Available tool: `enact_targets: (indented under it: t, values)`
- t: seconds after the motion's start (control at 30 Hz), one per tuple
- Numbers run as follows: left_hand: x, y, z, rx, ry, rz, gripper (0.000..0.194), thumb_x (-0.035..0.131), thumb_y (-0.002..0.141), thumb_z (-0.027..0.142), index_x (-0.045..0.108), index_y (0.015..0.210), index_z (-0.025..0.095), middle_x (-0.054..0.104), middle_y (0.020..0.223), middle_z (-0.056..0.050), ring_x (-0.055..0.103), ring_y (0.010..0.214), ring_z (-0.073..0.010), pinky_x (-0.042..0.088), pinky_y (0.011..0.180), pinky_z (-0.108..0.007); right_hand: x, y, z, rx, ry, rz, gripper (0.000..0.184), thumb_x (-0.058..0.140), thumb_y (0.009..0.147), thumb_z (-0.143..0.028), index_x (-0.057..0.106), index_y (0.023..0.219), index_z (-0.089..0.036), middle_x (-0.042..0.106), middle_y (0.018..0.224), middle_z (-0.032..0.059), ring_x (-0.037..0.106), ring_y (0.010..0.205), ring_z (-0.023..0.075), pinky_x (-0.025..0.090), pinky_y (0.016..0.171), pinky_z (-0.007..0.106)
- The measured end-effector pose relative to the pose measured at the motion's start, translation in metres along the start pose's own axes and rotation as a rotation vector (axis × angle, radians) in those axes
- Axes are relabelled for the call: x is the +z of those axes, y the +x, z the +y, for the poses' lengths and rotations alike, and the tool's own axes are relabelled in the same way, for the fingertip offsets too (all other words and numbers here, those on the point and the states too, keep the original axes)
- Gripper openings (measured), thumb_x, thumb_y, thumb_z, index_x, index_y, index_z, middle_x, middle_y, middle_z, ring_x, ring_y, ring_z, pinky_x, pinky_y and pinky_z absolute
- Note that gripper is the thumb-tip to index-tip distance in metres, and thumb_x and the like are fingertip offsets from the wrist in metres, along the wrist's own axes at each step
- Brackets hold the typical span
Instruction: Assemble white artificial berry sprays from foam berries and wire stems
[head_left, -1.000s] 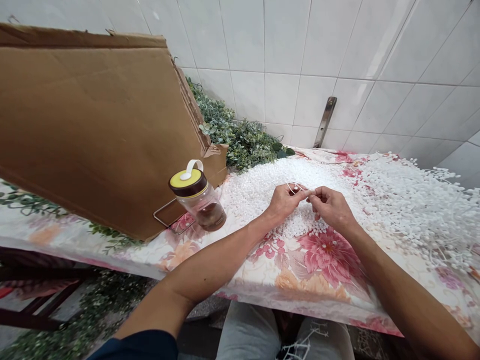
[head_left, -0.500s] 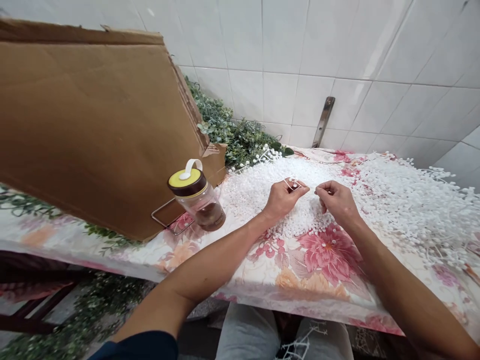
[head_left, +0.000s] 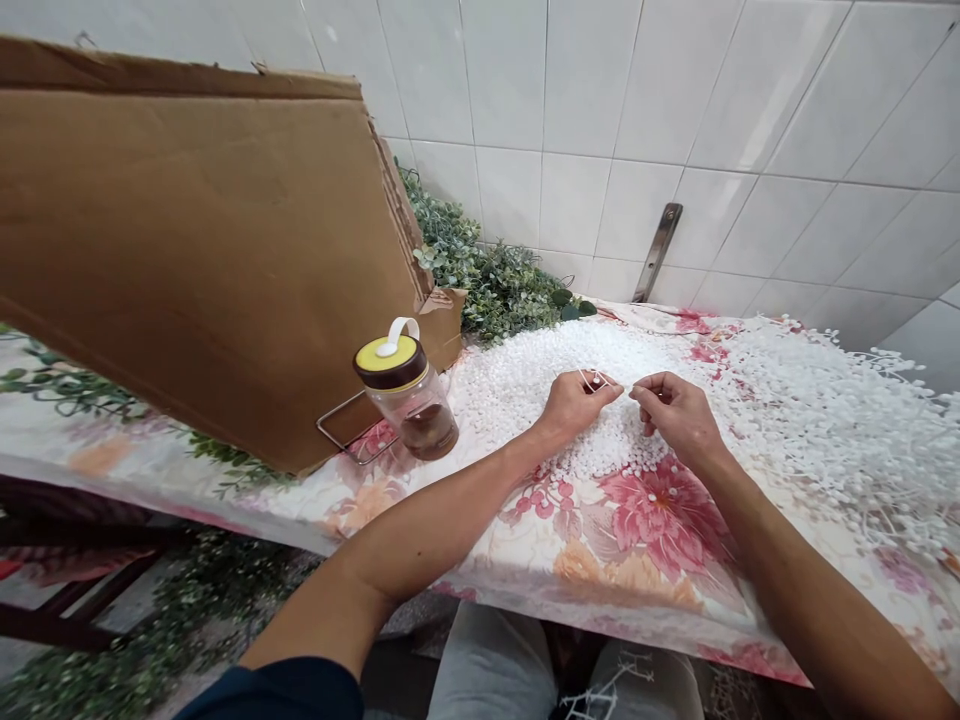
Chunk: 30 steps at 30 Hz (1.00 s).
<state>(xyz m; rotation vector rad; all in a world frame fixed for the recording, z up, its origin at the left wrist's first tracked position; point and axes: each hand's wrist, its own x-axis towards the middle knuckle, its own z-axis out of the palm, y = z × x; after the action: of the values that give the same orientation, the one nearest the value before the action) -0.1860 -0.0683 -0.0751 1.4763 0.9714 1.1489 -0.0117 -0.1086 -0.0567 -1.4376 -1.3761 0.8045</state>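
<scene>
My left hand (head_left: 579, 402) is closed on a thin white plastic sprig (head_left: 596, 378), whose stems stick out above the fingers. Close by on the right, my right hand (head_left: 673, 405) has thumb and forefinger pinched together; whatever lies between those tips is too small to make out. The fingertips of the two hands nearly meet. Under and behind them spreads a heap of small white beads (head_left: 517, 385). To the right lies a larger pile of white beaded stems (head_left: 847, 430).
A jar with a yellow lid (head_left: 405, 400) stands left of my forearm, beside a wire frame (head_left: 330, 430). A big cardboard box (head_left: 195, 250) leans at the left, green artificial foliage (head_left: 502, 285) behind it. A flowered cloth (head_left: 637, 570) covers the table; a tiled wall (head_left: 577, 90) rises behind.
The whole view has shifted slightly, so things appear a little further right. My right fingertips have come a bit closer to the left ones. The left hand still holds the sprig.
</scene>
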Motion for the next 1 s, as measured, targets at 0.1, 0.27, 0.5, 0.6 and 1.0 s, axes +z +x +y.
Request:
enact_targets:
  t: [0.1,0.27,0.5,0.6,1.0]
  values:
    - [0.000,-0.001,0.004,-0.045,-0.062,-0.003,0.028,0.078,0.075,0.040,0.078,0.083,0.013,0.053,0.054,0.003,0.044,0.053,-0.0102,0.032,0.055,-0.026,0.000,0.000,-0.001,0.006,-0.007,-0.003,0.025,0.071,0.084,-0.042,0.067,0.088,-0.017,0.060,0.058,-0.0028,0.055,0.042,0.0121,0.047,0.041,0.025]
    - [-0.002,0.000,0.009,-0.236,-0.373,-0.073,0.040,0.089,0.063,0.043,0.077,0.085,0.013,0.053,0.061,0.002,0.039,0.051,-0.0070,0.025,0.047,-0.025,0.000,0.000,0.000,-0.013,-0.018,-0.011,0.037,0.066,0.090,-0.052,0.074,0.096,-0.016,0.067,0.069,0.0025,0.059,0.049,0.0131,0.051,0.046,0.027]
    - [-0.002,0.002,0.008,-0.317,-0.505,-0.128,0.041,0.093,0.060,0.041,0.077,0.086,0.014,0.061,0.073,0.000,0.038,0.052,-0.0041,0.022,0.047,-0.023,0.006,-0.003,0.004,-0.025,0.066,-0.119,0.043,0.070,0.088,-0.058,0.076,0.100,-0.017,0.065,0.069,0.0022,0.058,0.052,0.0137,0.054,0.048,0.029]
    - [-0.001,0.000,0.009,-0.301,-0.480,-0.127,0.041,0.093,0.059,0.043,0.077,0.085,0.014,0.063,0.073,0.000,0.038,0.051,-0.0043,0.023,0.047,-0.024,0.009,-0.005,0.001,0.006,0.135,-0.166,0.041,0.073,0.085,-0.057,0.076,0.097,-0.017,0.063,0.068,0.0017,0.056,0.054,0.0131,0.051,0.047,0.027]
    - [0.001,-0.002,0.009,-0.294,-0.443,-0.111,0.046,0.093,0.060,0.046,0.079,0.090,0.014,0.068,0.073,-0.003,0.039,0.051,-0.0044,0.022,0.048,-0.023,0.008,-0.004,-0.002,0.232,0.571,-0.272,0.036,0.091,0.068,-0.044,0.076,0.088,-0.019,0.070,0.093,0.0046,0.053,0.064,0.0101,0.041,0.047,0.021]
